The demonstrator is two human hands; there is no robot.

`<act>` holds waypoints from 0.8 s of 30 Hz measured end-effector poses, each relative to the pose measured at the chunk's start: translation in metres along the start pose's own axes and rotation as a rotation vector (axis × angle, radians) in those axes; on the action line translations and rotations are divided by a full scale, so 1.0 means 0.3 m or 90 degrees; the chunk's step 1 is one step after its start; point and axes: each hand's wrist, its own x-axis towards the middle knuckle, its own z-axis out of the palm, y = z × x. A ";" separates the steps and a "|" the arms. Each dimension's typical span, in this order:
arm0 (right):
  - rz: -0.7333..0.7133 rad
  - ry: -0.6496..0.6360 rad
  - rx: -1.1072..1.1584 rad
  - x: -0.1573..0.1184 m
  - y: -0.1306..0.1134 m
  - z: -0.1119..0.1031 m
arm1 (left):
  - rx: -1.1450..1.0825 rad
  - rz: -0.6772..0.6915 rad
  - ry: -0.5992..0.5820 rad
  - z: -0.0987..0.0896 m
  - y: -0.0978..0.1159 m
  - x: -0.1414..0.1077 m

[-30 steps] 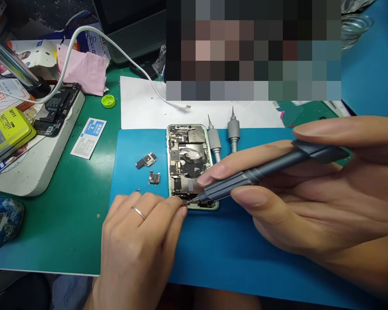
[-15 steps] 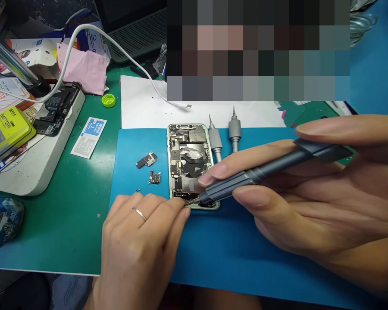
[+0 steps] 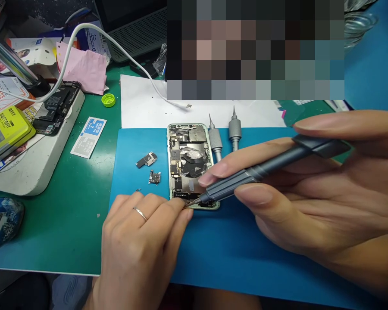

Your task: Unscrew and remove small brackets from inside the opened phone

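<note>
Phone by left hand, grip unclear; right hand holds screwdriver over phone's near end

Phone is rimmed in pale green, patched inside with black, silver and grey. Screwdriver is finished in dark slate blue. Two ridged tools are toned light grey. Blue is noted across the mat, deep green across the tabletop. White is shared by paper sheet and cable. Card is split into blue and grey panels. Lime green is recorded on the cap.
</note>
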 end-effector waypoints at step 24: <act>0.026 0.003 -0.017 -0.008 -0.004 -0.003 | -0.003 -0.002 -0.003 0.003 0.001 -0.001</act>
